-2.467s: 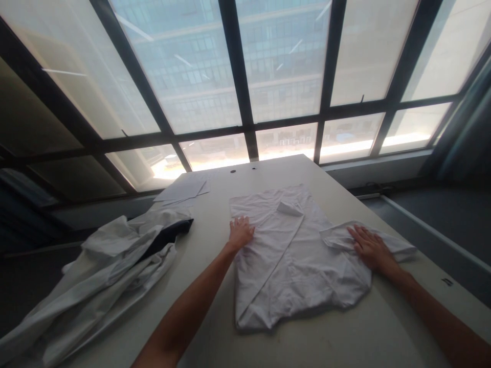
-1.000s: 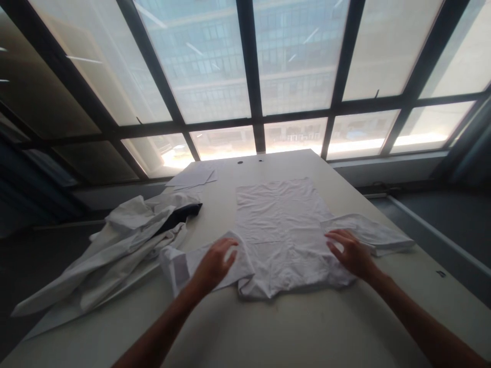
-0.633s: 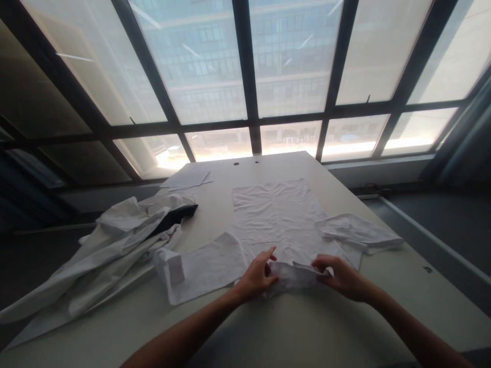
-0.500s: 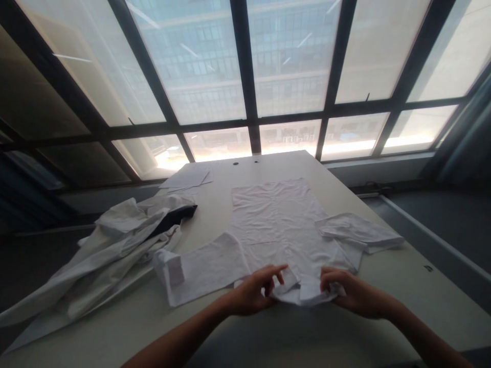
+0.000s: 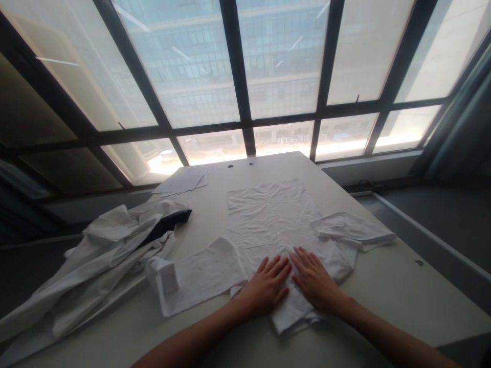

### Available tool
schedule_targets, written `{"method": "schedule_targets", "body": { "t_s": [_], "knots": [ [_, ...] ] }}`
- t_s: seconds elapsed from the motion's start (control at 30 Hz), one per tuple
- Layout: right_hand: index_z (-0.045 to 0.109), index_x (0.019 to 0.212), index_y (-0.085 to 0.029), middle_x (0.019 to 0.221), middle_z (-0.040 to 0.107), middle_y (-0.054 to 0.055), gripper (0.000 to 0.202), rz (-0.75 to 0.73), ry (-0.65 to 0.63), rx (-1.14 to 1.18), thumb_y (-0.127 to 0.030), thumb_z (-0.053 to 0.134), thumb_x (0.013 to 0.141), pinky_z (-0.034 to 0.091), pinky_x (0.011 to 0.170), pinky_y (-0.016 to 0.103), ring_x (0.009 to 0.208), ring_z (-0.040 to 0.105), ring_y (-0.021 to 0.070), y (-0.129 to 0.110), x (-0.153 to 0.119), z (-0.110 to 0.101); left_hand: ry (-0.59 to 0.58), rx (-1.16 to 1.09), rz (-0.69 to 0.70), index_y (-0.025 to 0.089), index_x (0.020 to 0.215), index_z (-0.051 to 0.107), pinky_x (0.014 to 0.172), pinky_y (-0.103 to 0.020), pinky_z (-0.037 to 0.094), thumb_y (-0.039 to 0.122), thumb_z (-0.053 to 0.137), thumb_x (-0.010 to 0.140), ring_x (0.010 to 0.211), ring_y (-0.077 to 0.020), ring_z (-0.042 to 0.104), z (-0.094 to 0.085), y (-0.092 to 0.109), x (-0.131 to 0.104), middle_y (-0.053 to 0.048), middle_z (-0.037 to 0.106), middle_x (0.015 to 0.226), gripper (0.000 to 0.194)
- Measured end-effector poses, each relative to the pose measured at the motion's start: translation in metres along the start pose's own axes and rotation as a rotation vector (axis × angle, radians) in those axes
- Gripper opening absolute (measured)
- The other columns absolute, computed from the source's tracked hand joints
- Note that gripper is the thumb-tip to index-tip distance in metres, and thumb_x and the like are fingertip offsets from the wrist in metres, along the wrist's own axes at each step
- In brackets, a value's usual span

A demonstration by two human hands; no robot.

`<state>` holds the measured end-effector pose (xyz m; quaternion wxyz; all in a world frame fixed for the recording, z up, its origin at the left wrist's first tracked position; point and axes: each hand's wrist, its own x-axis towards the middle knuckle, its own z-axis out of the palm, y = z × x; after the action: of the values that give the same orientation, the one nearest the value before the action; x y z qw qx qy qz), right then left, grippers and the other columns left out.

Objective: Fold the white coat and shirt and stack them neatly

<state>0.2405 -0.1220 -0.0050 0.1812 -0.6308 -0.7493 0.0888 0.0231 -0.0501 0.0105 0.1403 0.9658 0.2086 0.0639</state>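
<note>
A white long-sleeved shirt (image 5: pixel 264 217) lies spread on the table, its hem toward the window and its collar end toward me. One sleeve (image 5: pixel 207 276) reaches out to the left with its cuff folded over; the other sleeve (image 5: pixel 353 230) bends out to the right. My left hand (image 5: pixel 266 283) rests flat on the upper part of the shirt, fingers apart. Beside it my right hand (image 5: pixel 312 278) also lies flat on the cloth, fingers stretched forward. Below the hands, the collar (image 5: pixel 293 317) sticks out toward the near edge.
A crumpled heap of off-white clothing (image 5: pixel 111 255) with a dark patch covers the table's left side. Sheets of paper (image 5: pixel 182 181) lie at the far left corner. The white table (image 5: pixel 399 291) ends near a large framed window (image 5: pixel 282 66). A pale bar (image 5: pixel 429 235) runs along the floor at right.
Both hands have let go of the collar and moved forward and inward, now flat on the shirt. The collar has dropped toward me. The view has shifted slightly.
</note>
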Motion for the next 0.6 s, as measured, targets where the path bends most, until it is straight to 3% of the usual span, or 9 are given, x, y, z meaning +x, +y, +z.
{"method": "schedule_targets", "body": {
  "t_s": [0.07, 0.17, 0.27, 0.43, 0.6],
  "knots": [
    [0.035, 0.154, -0.021, 0.162, 0.025, 0.011, 0.059, -0.009, -0.055, -0.055, -0.045, 0.040, 0.100, 0.017, 0.120, 0.050, 0.150, 0.018, 0.0279, 0.005, -0.005, 0.010, -0.040, 0.061, 0.022, 0.027, 0.157, 0.021, 0.121, -0.056, 0.015, 0.043, 0.046, 0.099, 0.151, -0.0285, 0.016, 0.004, -0.002, -0.007, -0.005, 0.021, 0.163, 0.065],
    [0.032, 0.155, -0.023, 0.163, 0.022, 0.012, 0.065, 0.028, -0.059, -0.089, -0.055, 0.038, 0.099, 0.017, 0.120, 0.051, 0.150, 0.017, 0.0278, 0.019, -0.010, 0.013, -0.064, 0.079, 0.030, 0.033, 0.158, 0.017, 0.121, -0.058, 0.011, 0.048, 0.041, 0.100, 0.151, -0.0293, 0.012, 0.000, -0.002, -0.016, -0.002, 0.015, 0.165, 0.064],
    [0.035, 0.154, -0.021, 0.162, 0.025, 0.013, 0.062, 0.088, 0.019, -0.135, -0.052, 0.036, 0.100, 0.019, 0.119, 0.050, 0.150, 0.017, 0.0266, 0.037, -0.002, 0.003, -0.080, 0.062, 0.021, 0.035, 0.157, 0.017, 0.121, -0.059, 0.010, 0.050, 0.040, 0.100, 0.151, -0.0305, 0.012, -0.006, 0.001, -0.018, -0.001, 0.014, 0.165, 0.063],
    [0.037, 0.152, -0.018, 0.163, 0.022, 0.014, 0.057, 0.231, 0.168, -0.304, -0.041, 0.034, 0.100, 0.013, 0.118, 0.056, 0.151, 0.010, 0.0303, 0.085, 0.027, -0.018, -0.110, 0.024, -0.007, 0.036, 0.157, 0.018, 0.121, -0.060, 0.008, 0.051, 0.040, 0.100, 0.151, -0.0315, 0.011, -0.009, 0.003, -0.014, -0.001, 0.013, 0.165, 0.063],
    [0.039, 0.152, -0.021, 0.159, 0.031, 0.015, 0.057, 0.381, 0.121, -0.367, -0.044, 0.034, 0.099, 0.019, 0.117, 0.055, 0.148, 0.023, 0.0314, 0.136, 0.035, -0.019, -0.131, -0.017, -0.021, 0.038, 0.157, 0.017, 0.120, -0.062, 0.006, 0.052, 0.040, 0.100, 0.151, -0.0325, 0.010, -0.010, 0.004, -0.020, 0.000, 0.013, 0.165, 0.063]
  ]
}}
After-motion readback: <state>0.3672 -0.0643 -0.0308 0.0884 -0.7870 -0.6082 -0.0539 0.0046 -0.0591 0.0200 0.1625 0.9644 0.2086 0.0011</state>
